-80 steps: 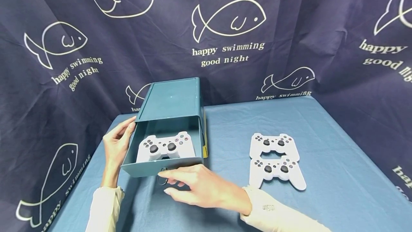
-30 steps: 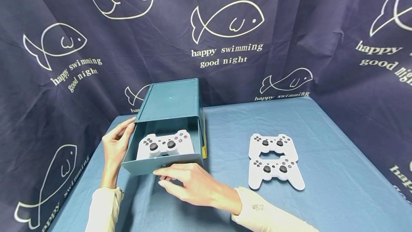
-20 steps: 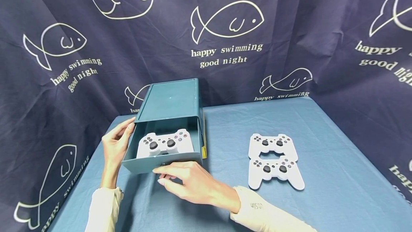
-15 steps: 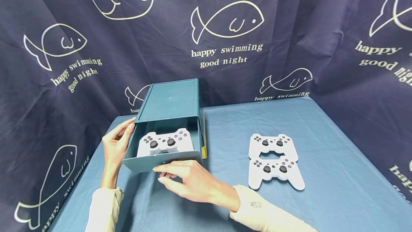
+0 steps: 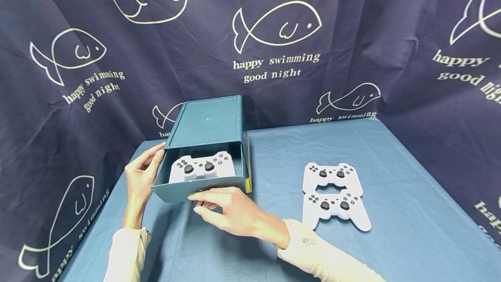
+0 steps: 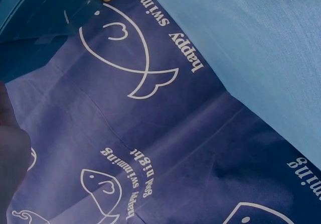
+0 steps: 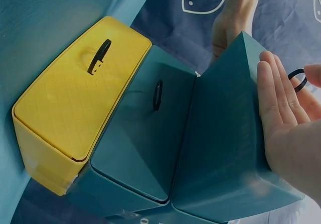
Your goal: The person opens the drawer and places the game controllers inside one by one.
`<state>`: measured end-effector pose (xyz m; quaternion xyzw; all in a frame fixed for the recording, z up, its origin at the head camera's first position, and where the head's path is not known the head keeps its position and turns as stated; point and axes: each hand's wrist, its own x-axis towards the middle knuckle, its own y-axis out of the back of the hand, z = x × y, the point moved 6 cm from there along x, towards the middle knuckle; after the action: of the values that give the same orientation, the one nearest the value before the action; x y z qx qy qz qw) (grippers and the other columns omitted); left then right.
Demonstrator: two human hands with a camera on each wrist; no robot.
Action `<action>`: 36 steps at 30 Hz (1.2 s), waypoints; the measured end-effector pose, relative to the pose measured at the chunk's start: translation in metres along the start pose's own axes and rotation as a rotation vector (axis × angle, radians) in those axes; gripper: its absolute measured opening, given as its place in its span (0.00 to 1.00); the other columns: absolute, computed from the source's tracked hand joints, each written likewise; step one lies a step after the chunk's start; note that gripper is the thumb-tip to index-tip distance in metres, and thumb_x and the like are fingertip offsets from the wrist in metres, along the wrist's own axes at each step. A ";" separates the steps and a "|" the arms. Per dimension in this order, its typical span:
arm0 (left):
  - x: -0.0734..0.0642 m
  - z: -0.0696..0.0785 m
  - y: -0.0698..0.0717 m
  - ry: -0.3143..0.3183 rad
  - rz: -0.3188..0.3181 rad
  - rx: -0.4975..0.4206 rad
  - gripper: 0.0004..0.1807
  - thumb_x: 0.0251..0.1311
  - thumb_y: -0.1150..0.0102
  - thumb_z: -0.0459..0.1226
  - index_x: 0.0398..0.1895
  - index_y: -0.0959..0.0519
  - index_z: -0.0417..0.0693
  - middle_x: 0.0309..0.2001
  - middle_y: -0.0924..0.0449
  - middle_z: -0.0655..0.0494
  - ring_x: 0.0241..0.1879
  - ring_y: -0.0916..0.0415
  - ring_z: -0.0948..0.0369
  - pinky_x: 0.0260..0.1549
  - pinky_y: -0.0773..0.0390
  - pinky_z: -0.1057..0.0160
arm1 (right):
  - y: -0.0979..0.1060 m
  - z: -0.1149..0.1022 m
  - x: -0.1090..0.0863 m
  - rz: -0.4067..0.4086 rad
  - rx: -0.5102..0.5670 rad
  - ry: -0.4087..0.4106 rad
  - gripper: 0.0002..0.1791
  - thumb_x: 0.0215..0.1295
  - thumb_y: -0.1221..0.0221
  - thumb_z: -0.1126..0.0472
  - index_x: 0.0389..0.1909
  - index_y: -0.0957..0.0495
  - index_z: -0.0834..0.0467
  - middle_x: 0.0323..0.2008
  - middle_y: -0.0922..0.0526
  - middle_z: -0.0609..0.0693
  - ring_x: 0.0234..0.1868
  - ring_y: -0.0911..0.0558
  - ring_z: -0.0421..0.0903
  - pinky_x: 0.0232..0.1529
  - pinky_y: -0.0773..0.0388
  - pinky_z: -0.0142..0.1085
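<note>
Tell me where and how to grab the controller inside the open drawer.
Best, I'd judge, to pinch the controller by its upper edge, coming from above and in front: that edge shows uncovered, while the drawer's front panel hides its lower ends.

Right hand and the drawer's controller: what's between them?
The drawer's front panel stands between the right hand and the white controller, shown in the head view.

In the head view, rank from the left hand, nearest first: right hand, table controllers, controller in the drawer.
1. Controller in the drawer, right of the left hand.
2. Right hand, at the drawer's front.
3. Front table controller and rear table controller, far right; too close to rank.
</note>
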<state>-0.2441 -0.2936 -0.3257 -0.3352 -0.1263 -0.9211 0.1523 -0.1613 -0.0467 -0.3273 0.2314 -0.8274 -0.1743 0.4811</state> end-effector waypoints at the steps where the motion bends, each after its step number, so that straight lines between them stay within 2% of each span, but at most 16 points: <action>1: 0.000 0.000 0.000 0.000 0.000 0.000 0.13 0.68 0.37 0.26 0.54 0.15 0.33 0.35 0.11 0.64 0.29 0.17 0.70 0.29 0.22 0.75 | 0.000 0.001 0.000 0.000 0.006 -0.004 0.14 0.69 0.35 0.66 0.54 0.15 0.60 0.41 0.12 0.46 0.40 0.17 0.28 0.46 0.24 0.21; 15: -0.001 0.001 0.000 -0.005 -0.001 0.015 0.13 0.69 0.37 0.27 0.55 0.15 0.33 0.36 0.11 0.65 0.27 0.17 0.71 0.28 0.23 0.75 | 0.001 0.016 0.008 -0.002 0.055 -0.040 0.14 0.69 0.36 0.67 0.54 0.15 0.62 0.40 0.12 0.49 0.38 0.17 0.30 0.43 0.21 0.24; 25: 0.000 -0.001 0.000 -0.031 0.009 0.046 0.13 0.68 0.36 0.26 0.54 0.14 0.34 0.35 0.12 0.66 0.27 0.21 0.72 0.28 0.26 0.75 | 0.003 0.026 0.015 0.002 0.021 -0.048 0.15 0.69 0.38 0.67 0.55 0.15 0.62 0.40 0.12 0.48 0.39 0.17 0.31 0.41 0.19 0.27; 32: 0.000 0.000 0.000 -0.035 0.017 0.070 0.12 0.68 0.36 0.27 0.53 0.14 0.35 0.35 0.12 0.67 0.26 0.24 0.71 0.25 0.30 0.74 | 0.005 0.032 0.019 0.025 -0.040 -0.018 0.15 0.69 0.36 0.67 0.55 0.15 0.62 0.40 0.11 0.49 0.39 0.15 0.34 0.38 0.23 0.21; 36: 0.001 0.001 0.000 -0.032 0.015 0.070 0.12 0.68 0.36 0.27 0.53 0.13 0.36 0.35 0.12 0.68 0.25 0.24 0.71 0.24 0.31 0.74 | 0.006 0.034 0.020 0.026 -0.043 -0.012 0.15 0.69 0.36 0.67 0.55 0.15 0.62 0.40 0.12 0.48 0.39 0.15 0.33 0.36 0.22 0.22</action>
<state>-0.2440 -0.2934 -0.3247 -0.3453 -0.1583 -0.9095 0.1689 -0.2011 -0.0507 -0.3264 0.2093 -0.8292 -0.1872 0.4833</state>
